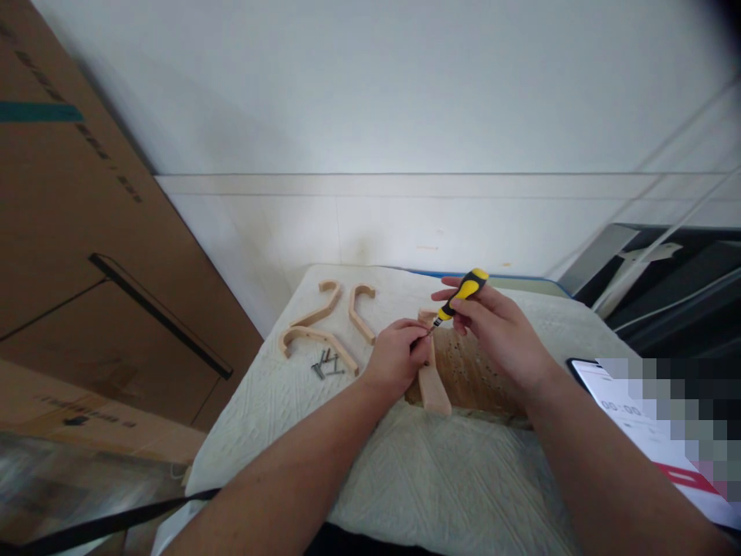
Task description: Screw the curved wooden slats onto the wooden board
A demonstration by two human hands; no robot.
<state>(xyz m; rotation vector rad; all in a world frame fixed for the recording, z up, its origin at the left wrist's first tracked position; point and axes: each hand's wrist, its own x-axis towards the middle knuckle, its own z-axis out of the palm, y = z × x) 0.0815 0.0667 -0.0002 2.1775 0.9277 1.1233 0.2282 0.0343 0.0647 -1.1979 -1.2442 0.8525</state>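
Note:
My right hand (501, 332) grips a yellow and black screwdriver (463, 293), tilted with its tip pointing down-left. That tip meets the fingertips of my left hand (397, 359), which are pinched at the top of a light wooden hook piece (434, 386). This piece lies on a round wooden board (468, 378), mostly hidden by my hands. Whatever small thing the left fingers pinch is too small to name.
Three curved wooden hooks (324, 324) lie at the table's far left, with several dark screws (327, 364) beside them. A white cloth (405, 471) covers the table. A phone (631, 417) lies at right. A large cardboard box (86, 255) leans at left.

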